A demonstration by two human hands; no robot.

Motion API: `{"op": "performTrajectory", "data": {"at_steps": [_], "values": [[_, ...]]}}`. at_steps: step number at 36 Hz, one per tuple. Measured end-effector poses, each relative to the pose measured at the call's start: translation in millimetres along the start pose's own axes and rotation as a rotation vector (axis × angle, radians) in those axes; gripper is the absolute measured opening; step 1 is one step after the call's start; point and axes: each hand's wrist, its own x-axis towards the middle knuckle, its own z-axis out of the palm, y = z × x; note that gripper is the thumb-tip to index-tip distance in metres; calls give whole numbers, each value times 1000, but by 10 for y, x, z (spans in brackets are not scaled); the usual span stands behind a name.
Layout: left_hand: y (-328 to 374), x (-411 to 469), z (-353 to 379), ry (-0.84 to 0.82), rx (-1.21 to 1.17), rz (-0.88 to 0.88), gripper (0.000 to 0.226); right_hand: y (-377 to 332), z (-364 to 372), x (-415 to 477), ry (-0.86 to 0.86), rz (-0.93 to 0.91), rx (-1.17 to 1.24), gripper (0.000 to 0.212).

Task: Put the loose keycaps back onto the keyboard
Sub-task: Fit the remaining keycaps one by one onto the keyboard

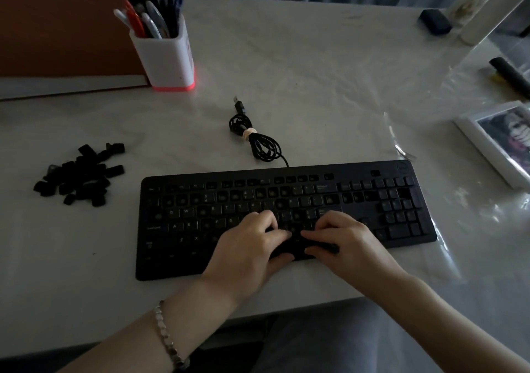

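Left hand (252, 246): fingers curled, pinching the left end of the long keycap (298, 247) over the keyboard's (172, 263) bottom row.
Right hand (341, 240): pinching its right end.
Keycaps (80, 175): heaped left of keyboard, apart.
Cable (258, 140): coiled behind keyboard.

Dim, underexposed wide-angle view; glare on the plastic sheet (447, 132) at right, edges soft and bowed.

Black keyboard (177, 266) — black keycaps (80, 175)

1 keyboard (177, 263), 2 hands (248, 248) (348, 242), 1 spacebar (299, 248)
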Motion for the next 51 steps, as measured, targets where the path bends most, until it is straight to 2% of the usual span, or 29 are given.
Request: {"op": "performTrajectory", "data": {"at_steps": [9, 14, 16, 21, 24, 26, 30, 35, 38, 40, 42, 45, 51], "values": [[42, 51, 102, 73, 20, -9, 20, -39, 13, 6, 16, -71, -115, 16], [50, 80, 115, 79, -9, -11, 13, -22, -45, 15, -14, 119, 130, 19], [52, 87, 115, 64, -34, -40, 19, -18, -58, 38, 13, 228, 197, 16], [54, 124, 114, 36, -42, -71, 19, -65, -66, 122, 4, 443, 225, 14], [47, 128, 121, 43, -4, -52, 21, -156, -65, 151, 16, 476, 232, 22], [48, 127, 121, 66, 21, -16, 14, -201, -42, 159, 28, 495, 208, 24], [44, 124, 135, 73, 48, 27, 30, -240, -32, 165, 22, 547, 184, 19], [15, 122, 74, 18, -55, -43, 18, -244, -130, 169, -31, 565, 247, 21], [16, 126, -46, 70, -242, -171, 15, -310, -178, 183, 58, 625, 508, 19], [19, 149, -163, 123, -345, -271, 16, -377, -221, 223, 117, 696, 900, 32], [18, 180, -289, 161, -440, -358, 19, -488, -273, 262, 120, 690, 1225, 41], [22, 217, -454, 202, -517, -404, 20, -661, -314, 319, 116, 579, 1392, 38], [58, 197, -653, 258, -527, -314, 25, -826, -305, 409, 123, 505, 1589, 18]]}}
